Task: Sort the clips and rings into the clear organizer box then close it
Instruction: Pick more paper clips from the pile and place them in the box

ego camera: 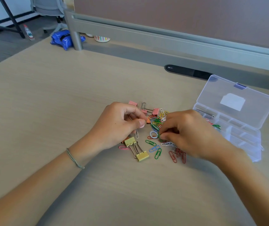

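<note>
Two bare forearms reach in from the near edge of the wooden desk (49, 95), the left one wearing a thin cord bracelet (75, 158) at the wrist. The left hand (115, 124) is curled just left of the clip pile (158, 121), pinching a small orange clip (148, 121) between thumb and forefinger. The right hand (190, 132) is bent down over the pile's near right side, its fingertips closed on a green ring (160, 137); a white ring (153, 134) lies flat touching it on the left. The pile is a tangle of coloured paper clips, with pink binder clips (148, 109) at its far edge. Nearer than the pile lie two yellow binder clips (137, 149), handles crossing, loose green and blue paper clips (155, 149) beside them, and red paper clips (177, 155) partly under the right wrist. The clear organizer box (238, 132) stands right of the pile, lid (236, 100) open and leaning away, with a few red and green clips in its compartments nearest the pile. Far beyond the pile, a blue bag (63, 39) rests by the grey partition (163, 35).
</note>
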### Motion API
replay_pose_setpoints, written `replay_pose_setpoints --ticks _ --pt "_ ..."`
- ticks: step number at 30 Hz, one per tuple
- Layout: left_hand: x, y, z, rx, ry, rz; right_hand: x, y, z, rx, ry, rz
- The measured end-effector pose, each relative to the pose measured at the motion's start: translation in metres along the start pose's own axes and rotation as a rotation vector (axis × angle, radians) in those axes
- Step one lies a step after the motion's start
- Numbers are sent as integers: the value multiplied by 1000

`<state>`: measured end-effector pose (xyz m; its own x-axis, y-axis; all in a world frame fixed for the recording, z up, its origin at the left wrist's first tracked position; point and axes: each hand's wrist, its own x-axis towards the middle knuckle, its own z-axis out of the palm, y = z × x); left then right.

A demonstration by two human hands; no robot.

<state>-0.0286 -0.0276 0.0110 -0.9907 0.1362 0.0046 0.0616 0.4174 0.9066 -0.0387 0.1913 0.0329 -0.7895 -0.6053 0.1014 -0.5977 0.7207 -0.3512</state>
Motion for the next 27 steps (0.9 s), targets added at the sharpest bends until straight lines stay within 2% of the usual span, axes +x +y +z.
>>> replay_pose_setpoints --ticks 3,11,21,27 --pt "-1 1 6 73 -20 34 -3 1 -12 9 -71 85" --pt "1 6 22 241 -76 118 -5 0 -25 46 -40 194" --pt "8 4 30 527 -75 268 -6 5 -29 99 -9 206" --pt "6 5 29 569 -71 264 -4 3 -23 128 -13 214"
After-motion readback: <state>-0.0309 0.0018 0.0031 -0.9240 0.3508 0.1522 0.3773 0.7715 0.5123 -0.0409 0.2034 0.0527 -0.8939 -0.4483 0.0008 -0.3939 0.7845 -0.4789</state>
